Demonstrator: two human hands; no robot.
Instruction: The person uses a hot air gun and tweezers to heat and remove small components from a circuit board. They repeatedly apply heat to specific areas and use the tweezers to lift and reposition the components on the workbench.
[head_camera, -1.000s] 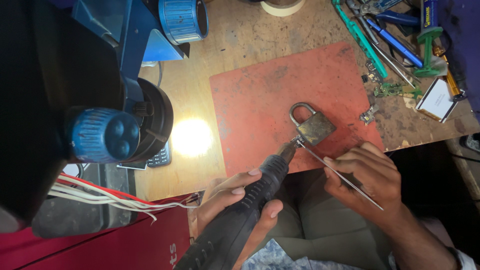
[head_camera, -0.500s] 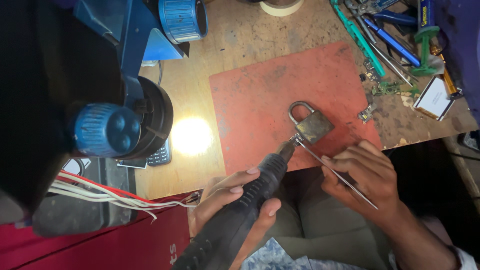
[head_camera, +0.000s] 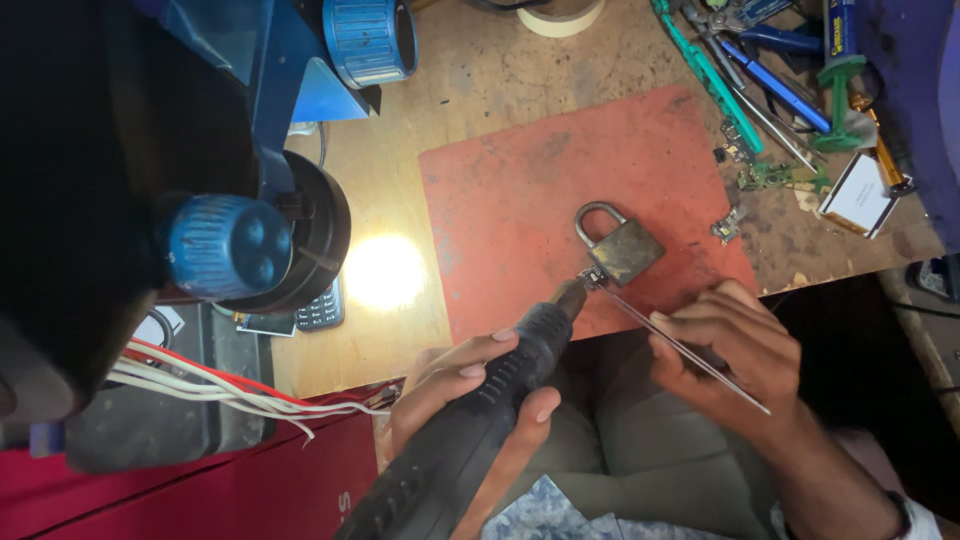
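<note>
Padlock: we are working on a brass padlock lying flat on the red mat, near the mat's front edge and toward its right corner, shackle pointing back and left.
Contact point: we are bringing the tip of the rotary tool to the padlock's lower left corner, where a small metal piece sits; we cannot tell whether the bit is touching it.
Left hand: our left hand is wrapping the black tool body, fingers curled tight round it, thumb along the top.
Right hand: our right hand is pinching a thin metal rod between thumb and bunched fingertips, the rod's far end meeting the padlock at that same corner.
Doing it well: we are judging that the rod should be pressing steadily so the padlock is not skating on the mat, and the tool should be coming in lightly, with the wrist braced against the worktop's front edge.
Risk: we are keeping the bit away from the right fingertips, which are lying close along the rod.
Surroundings: a lamp glow is falling on the bare wooden worktop left of the mat; a blue microscope stand is filling the left side; screwdrivers and tweezers are lying at the back right corner.
</note>
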